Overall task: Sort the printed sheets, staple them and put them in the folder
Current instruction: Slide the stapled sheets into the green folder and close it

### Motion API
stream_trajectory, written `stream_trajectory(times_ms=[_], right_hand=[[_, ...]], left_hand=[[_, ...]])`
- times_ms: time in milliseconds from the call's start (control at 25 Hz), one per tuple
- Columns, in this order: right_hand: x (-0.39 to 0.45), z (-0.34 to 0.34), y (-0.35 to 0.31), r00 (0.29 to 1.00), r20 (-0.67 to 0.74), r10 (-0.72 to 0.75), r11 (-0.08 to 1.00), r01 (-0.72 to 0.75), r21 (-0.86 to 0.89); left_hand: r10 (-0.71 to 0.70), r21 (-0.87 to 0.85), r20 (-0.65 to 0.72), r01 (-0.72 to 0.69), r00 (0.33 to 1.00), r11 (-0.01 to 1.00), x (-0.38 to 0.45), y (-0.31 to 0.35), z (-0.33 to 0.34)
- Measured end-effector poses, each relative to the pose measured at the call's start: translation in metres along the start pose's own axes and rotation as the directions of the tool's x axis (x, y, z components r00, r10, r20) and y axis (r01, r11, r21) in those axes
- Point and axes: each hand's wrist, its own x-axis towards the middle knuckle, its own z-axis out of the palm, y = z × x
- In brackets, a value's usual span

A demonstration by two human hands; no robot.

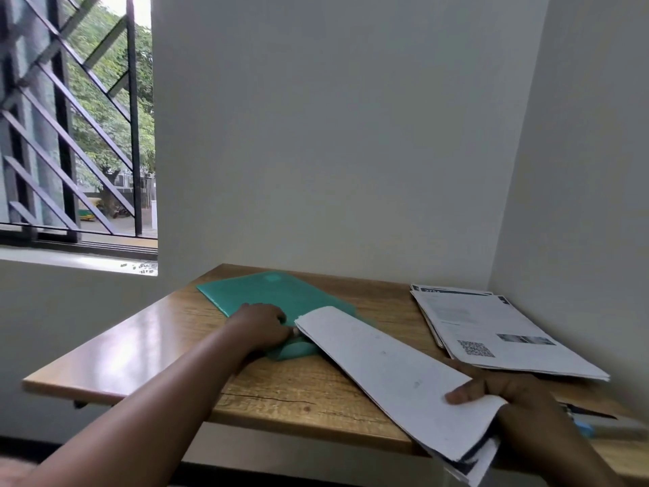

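Observation:
A teal plastic folder [270,293] lies on the wooden desk [140,346], near its far left part. My left hand [261,323] rests on the folder's near end and grips its edge or flap there. My right hand [505,390] holds a bundle of white sheets [386,374], blank side up, by its near corner. The bundle's far end reaches the folder's opening beside my left hand. A stack of printed sheets [491,332], one with a QR code, lies at the desk's right. A stapler [597,420] with a blue part shows behind my right wrist, partly hidden.
The desk sits in a corner, with white walls at the back and right. A barred window [70,135] is at the upper left. The desk's near edge runs just below my forearms.

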Motion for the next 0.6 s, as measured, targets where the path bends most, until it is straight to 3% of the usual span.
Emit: stream_trajectory(times_ms=[320, 520, 600], right_hand=[[0.001, -0.002, 0.003, 0.998, 0.05, 0.024, 0.997, -0.027, 0.07], [0.001, -0.005, 0.009, 0.998, 0.054, -0.012, 1.0, 0.011, 0.018], [0.001, -0.007, 0.009, 0.996, 0.074, 0.049, 0.998, -0.052, 0.036]], left_hand=[[0.045, 0.137, -0.128, -0.028, 0.991, 0.99, 0.007, -0.004, -0.004], [0.199, 0.431, -0.215, -0.089, 0.956, 0.898, 0.0, 0.002, 0.002], [0.235, 0.479, -0.287, -0.073, 0.929, 0.874, -0.001, 0.004, 0.001]])
